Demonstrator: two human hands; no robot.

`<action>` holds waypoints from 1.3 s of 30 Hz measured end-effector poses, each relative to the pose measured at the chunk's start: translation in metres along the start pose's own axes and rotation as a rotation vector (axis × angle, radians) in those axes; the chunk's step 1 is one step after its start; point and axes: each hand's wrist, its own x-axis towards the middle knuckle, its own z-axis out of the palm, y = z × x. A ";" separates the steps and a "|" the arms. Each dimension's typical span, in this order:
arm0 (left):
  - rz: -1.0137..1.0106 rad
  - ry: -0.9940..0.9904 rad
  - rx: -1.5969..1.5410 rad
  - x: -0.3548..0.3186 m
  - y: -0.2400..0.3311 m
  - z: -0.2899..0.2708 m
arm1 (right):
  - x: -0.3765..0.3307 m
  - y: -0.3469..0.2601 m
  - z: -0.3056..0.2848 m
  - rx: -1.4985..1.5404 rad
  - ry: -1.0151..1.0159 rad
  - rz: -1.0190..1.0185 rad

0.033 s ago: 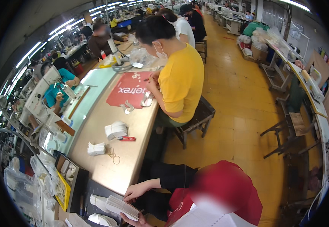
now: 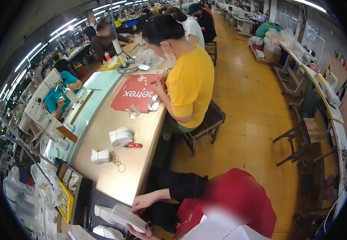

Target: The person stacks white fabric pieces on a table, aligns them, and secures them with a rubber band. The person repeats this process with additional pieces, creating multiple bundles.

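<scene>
Neither of my own hands shows in the head view. Closest at the bottom is a co-worker in red [image 2: 231,188] with black sleeves. One of that person's hands [image 2: 141,202] touches the upper edge of a banded stack of thin white pieces [image 2: 126,218]; the other hand [image 2: 139,231] supports it from below. Another white bundle [image 2: 104,213] lies beside it, and a third white stack [image 2: 107,232] lies lower, on a dark surface [image 2: 101,198]. Further up the worktable [image 2: 105,178] are two more banded white bundles, a larger one [image 2: 121,136] and a smaller one [image 2: 100,156].
A red-handled tool [image 2: 133,145] and rubber bands [image 2: 120,165] lie on the table. Beyond, a person in yellow [image 2: 193,84] sits working over a red sheet [image 2: 133,94]. Sewing machines [image 2: 41,104] line the left. A yellow-edged box [image 2: 65,202] stands lower left. Stools [image 2: 205,124] edge the aisle.
</scene>
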 end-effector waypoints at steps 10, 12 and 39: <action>0.074 0.110 0.147 0.001 0.017 -0.014 | 0.005 -0.048 0.007 0.365 0.077 0.096; 0.010 -0.056 0.086 -0.008 0.025 -0.011 | 0.007 -0.054 0.010 0.341 0.080 0.053; 0.078 -0.298 -0.331 -0.022 -0.019 0.074 | -0.087 -0.035 -0.100 1.172 0.515 -0.145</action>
